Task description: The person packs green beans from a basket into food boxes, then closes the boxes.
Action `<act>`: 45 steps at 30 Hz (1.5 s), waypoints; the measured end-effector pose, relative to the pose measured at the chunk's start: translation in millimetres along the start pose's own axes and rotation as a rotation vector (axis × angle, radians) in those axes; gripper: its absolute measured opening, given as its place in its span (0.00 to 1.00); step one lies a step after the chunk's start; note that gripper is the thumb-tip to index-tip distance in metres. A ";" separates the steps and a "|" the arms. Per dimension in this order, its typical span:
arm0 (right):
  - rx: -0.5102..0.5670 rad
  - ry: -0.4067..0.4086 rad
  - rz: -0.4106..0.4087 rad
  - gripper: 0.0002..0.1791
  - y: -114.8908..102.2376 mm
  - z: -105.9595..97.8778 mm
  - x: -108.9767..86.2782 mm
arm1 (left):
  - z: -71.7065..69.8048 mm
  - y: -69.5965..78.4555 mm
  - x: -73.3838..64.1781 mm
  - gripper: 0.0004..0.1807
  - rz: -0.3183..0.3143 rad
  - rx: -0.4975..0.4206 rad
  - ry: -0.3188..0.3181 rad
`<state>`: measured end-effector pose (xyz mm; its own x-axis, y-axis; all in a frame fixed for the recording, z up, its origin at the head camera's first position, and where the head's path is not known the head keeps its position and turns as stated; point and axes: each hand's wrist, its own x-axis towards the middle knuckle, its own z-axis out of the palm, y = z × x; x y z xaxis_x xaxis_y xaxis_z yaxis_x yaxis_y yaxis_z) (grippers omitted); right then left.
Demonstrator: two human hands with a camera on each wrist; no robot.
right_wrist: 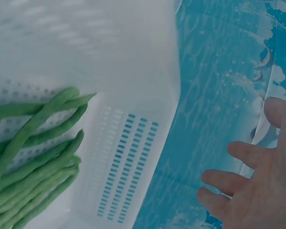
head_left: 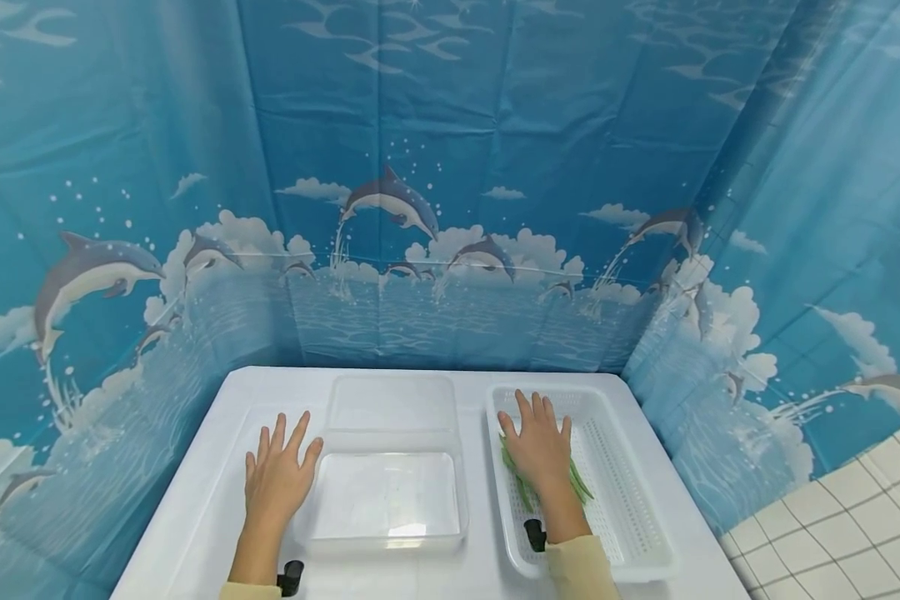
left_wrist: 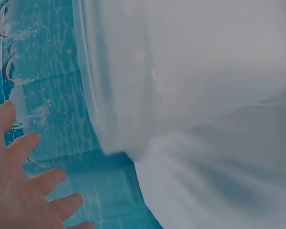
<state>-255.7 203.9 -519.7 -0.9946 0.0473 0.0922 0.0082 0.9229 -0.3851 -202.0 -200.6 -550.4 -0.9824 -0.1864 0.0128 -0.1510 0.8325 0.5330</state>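
Note:
My left hand (head_left: 279, 479) has its fingers spread and holds nothing, just left of a clear plastic box (head_left: 390, 496). Spread fingers also show on my right hand (head_left: 542, 450), which is over a white perforated basket (head_left: 622, 500). Beneath that hand lie several green beans (head_left: 577, 483), partly hidden by it in the head view. In the right wrist view the beans (right_wrist: 38, 181) lie in a loose bunch on the basket's holed floor, and the hand (right_wrist: 257, 186) is apart from them. The left wrist view shows the left hand (left_wrist: 33, 186) with nothing in it.
A translucent flat lid (head_left: 392, 402) lies behind the clear box. Both containers stand on a white table (head_left: 195, 525). A blue dolphin-print curtain (head_left: 450, 325) hangs along the back and sides, and white tiles (head_left: 847, 517) show at lower right.

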 end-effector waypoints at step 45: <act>0.053 -0.223 0.158 0.27 130.5 2.4 25.0 | 57.5 -57.5 -15.1 0.28 -0.047 -0.467 0.043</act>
<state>-279.8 324.6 -569.9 -0.9796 0.0988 -0.1750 0.1659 0.8892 -0.4264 -184.8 -215.7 -629.9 -0.9687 -0.2479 0.0099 -0.1195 0.5012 0.8570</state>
